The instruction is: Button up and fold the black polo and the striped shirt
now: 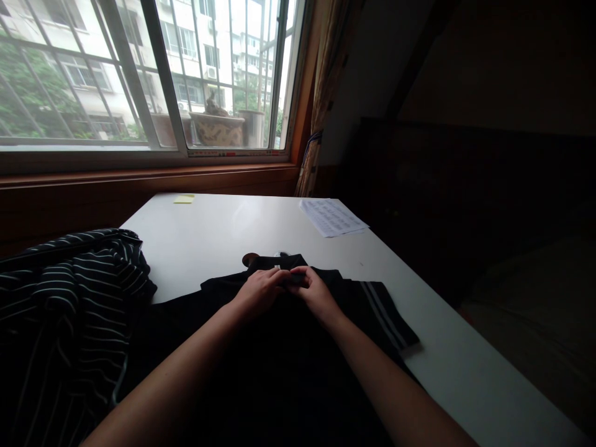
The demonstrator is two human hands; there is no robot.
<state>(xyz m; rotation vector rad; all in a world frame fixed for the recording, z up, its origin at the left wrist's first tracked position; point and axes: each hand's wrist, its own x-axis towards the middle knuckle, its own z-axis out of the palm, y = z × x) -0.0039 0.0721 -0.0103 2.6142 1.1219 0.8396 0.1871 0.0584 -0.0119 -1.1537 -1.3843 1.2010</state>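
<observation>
A black short-sleeved shirt (288,366) lies spread on the white table (233,223), its collar toward the window. Two grey stripes run along the sleeve on the right. At the neck of the shirt, my left hand (261,290) and my right hand (315,292) meet, fingertips pinched together on the dark cloth. A small white label (278,267) shows just beyond my fingers. Exactly which fold or fastening they hold is too dark to make out. Past the collar, a brown round object (250,258) is partly covered by the shirt.
Black-and-white striped cloth (69,304) is heaped on the left, against the shirt. Printed papers (331,217) lie at the table's far right corner, and a yellow sticky note (184,199) at the far left. Behind the table is a barred window (186,81) with a curtain (321,93).
</observation>
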